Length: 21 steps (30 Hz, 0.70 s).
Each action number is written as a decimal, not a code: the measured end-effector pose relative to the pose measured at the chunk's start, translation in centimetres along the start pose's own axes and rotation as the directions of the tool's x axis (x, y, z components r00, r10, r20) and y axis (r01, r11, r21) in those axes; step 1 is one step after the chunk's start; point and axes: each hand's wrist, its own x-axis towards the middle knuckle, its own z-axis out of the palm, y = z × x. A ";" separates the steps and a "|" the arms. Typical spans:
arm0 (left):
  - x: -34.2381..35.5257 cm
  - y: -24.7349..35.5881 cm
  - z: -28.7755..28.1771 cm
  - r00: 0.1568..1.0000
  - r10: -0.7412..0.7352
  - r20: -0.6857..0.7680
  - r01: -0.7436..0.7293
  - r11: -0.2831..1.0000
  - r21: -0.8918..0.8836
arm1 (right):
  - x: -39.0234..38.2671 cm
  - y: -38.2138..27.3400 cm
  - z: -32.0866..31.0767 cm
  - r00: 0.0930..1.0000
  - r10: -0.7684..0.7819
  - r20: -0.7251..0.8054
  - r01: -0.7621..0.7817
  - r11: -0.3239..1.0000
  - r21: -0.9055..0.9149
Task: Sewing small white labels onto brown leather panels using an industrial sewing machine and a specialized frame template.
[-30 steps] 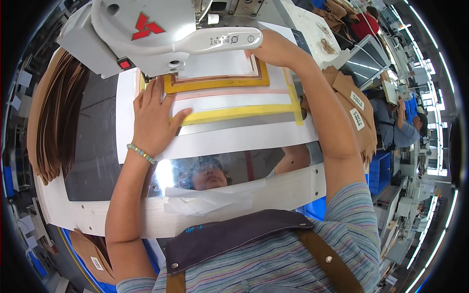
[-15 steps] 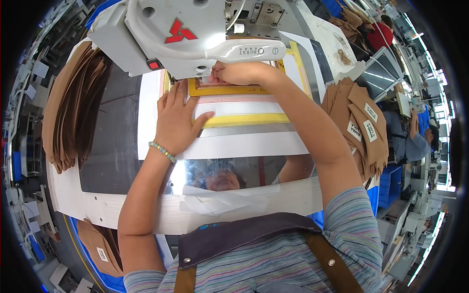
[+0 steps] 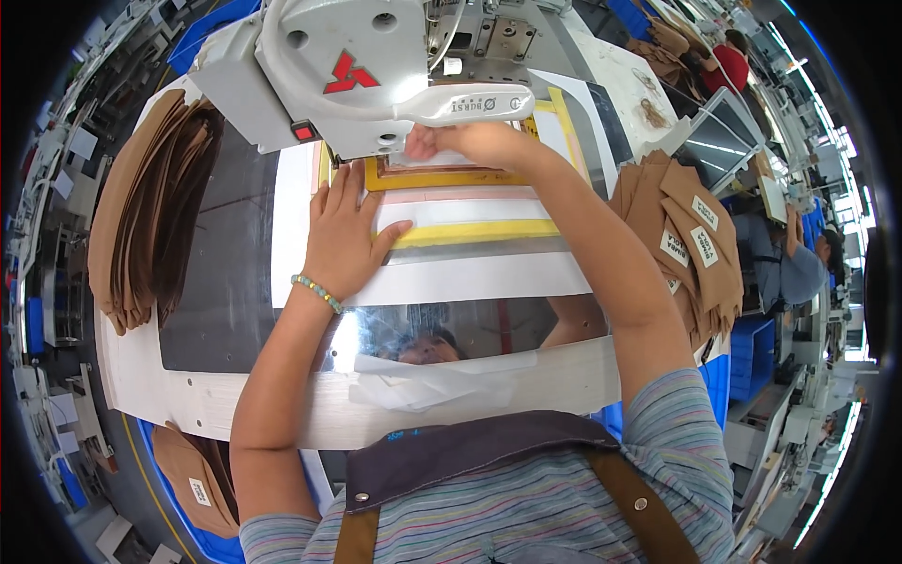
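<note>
My left hand [image 3: 348, 230] lies flat with its fingers spread on a white sheet [image 3: 293, 240] strapped with yellow tape. Its fingertips reach the left corner of a yellow frame [image 3: 442, 179] under the head of a sewing machine [image 3: 362, 70]. Over that frame hovers my right hand [image 3: 460, 146], its fingers curled together and slightly blurred. Whatever they may hold does not show. The machine's white handle-like arm [image 3: 470, 102] passes just above the right hand and covers part of the work.
A thick stack of brown fabric pieces [image 3: 141, 216] lies at the left. More brown pieces with white labels [image 3: 691, 235] fan out at the right. Along the near side runs a shiny metal plate [image 3: 507, 329]. Blue bins [image 3: 752, 357] stand below; other people work at the far right.
The right hand's fingers have lifted a little from the frame's inside and curled in. The left hand stays flat in place. The whole view has shifted slightly.
</note>
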 end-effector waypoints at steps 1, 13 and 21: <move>0.0 0.0 0.1 1.000 0.003 -0.004 -0.003 1.000 0.006 | 0.3 -0.1 -0.2 0.991 -0.115 -0.075 0.121 0.989 0.081; 0.2 0.4 -1.0 0.997 -0.013 0.078 0.011 1.000 0.023 | 0.1 0.2 -1.1 0.984 0.175 -0.038 -0.174 0.883 -0.436; 0.0 0.4 -1.0 0.996 -0.007 0.085 0.006 1.000 0.008 | 1.7 0.9 1.0 0.987 0.131 -0.091 -0.155 0.921 -0.358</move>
